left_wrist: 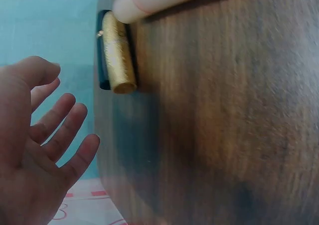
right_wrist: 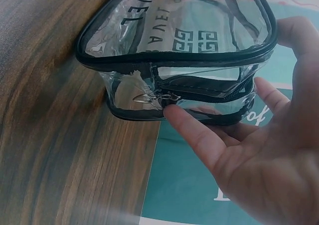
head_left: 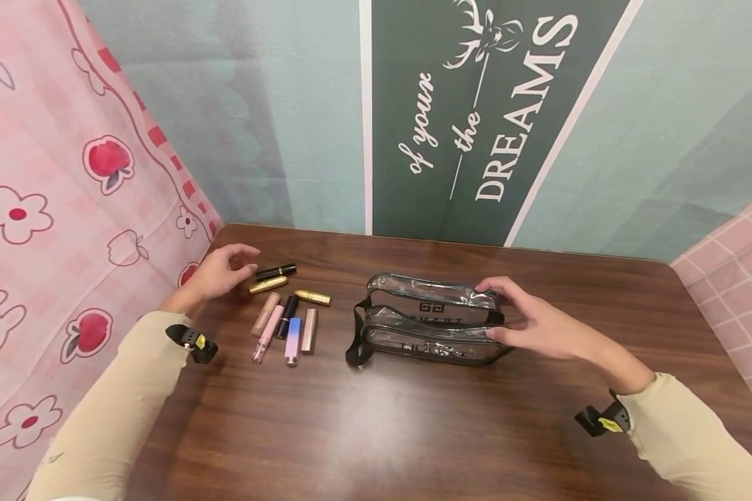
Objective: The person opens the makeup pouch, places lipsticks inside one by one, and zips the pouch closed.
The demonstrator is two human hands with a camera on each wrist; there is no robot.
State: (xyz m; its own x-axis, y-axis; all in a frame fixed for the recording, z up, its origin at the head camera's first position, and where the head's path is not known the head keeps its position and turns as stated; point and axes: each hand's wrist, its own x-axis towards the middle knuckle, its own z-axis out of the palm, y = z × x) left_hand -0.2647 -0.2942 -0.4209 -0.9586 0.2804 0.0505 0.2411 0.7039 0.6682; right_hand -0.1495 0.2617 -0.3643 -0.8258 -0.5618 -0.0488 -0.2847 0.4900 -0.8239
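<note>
A clear zip pouch (head_left: 439,344) with black trim and printed letters lies on the table, its top gaping. My right hand (head_left: 535,323) grips its right end between thumb and fingers; in the right wrist view the thumb lies by the silver zipper pull (right_wrist: 144,99). On the other side my left hand (head_left: 222,268) hovers beside a black tube (head_left: 276,272) and a gold lipstick tube (head_left: 268,284), its fingers loosely bent around nothing. The left wrist view shows the gap between the fingers and the gold tube's end.
Right of the left hand lie a second gold tube (head_left: 312,298), a tan tube (head_left: 265,314), a pink lip gloss (head_left: 267,335), another black tube (head_left: 286,316), a blue-to-lilac tube (head_left: 293,341) and a rose tube (head_left: 310,331). A black strap (head_left: 356,341) hangs off the pouch's left end.
</note>
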